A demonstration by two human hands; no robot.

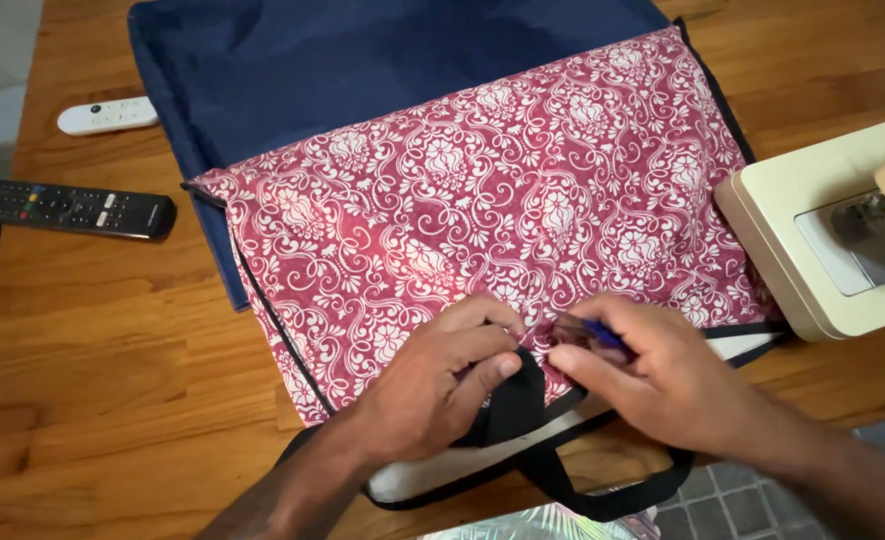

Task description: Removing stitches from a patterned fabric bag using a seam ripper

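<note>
- Our left hand (432,385) comes in from the lower left, forearm angled up toward the middle, palm down, back of the hand facing the camera.
- Its fingers (487,335) are curled inward, thumb tip pressed toward the fingertips in a pinch (what lies under the palm is hidden).
- Our right hand (662,375) enters from the lower right, forearm running off the bottom corner, wrist roughly straight.
- Its fingers are bent and gathered in a pinch that points left, thumb (587,365) extended toward the left hand.
- The two hands sit just beside each other, fingertips nearly meeting.
</note>
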